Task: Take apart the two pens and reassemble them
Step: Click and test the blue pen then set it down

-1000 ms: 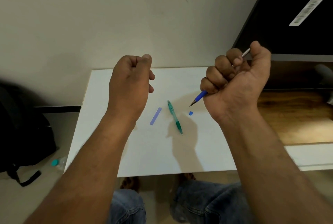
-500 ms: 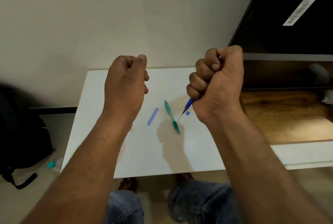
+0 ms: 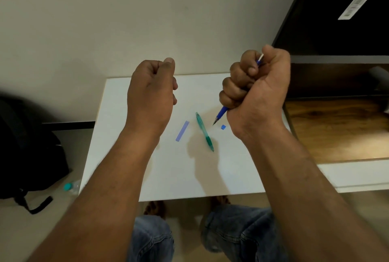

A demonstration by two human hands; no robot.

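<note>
My right hand (image 3: 255,93) is a fist around a blue pen (image 3: 221,114). The pen's tip points down-left over the white table (image 3: 172,175), and a thin white refill end sticks out above the knuckles. A green pen (image 3: 204,132) lies whole on the table between my hands. To its left lies a pale blue tube piece (image 3: 182,131). A tiny blue cap piece (image 3: 223,127) sits just below the blue pen's tip. My left hand (image 3: 151,95) is held above the table in a closed fist; nothing shows in it.
The white table stands against a pale wall. A dark cabinet (image 3: 336,19) and wooden shelf (image 3: 336,129) are at the right. A black backpack (image 3: 27,156) and a small bottle (image 3: 70,187) lie on the floor at left. My knees in jeans are under the table's front edge.
My right fist tilted back so the white refill end shows above the knuckles again. The pen tip swung slightly right. The left fist has stayed in place.
</note>
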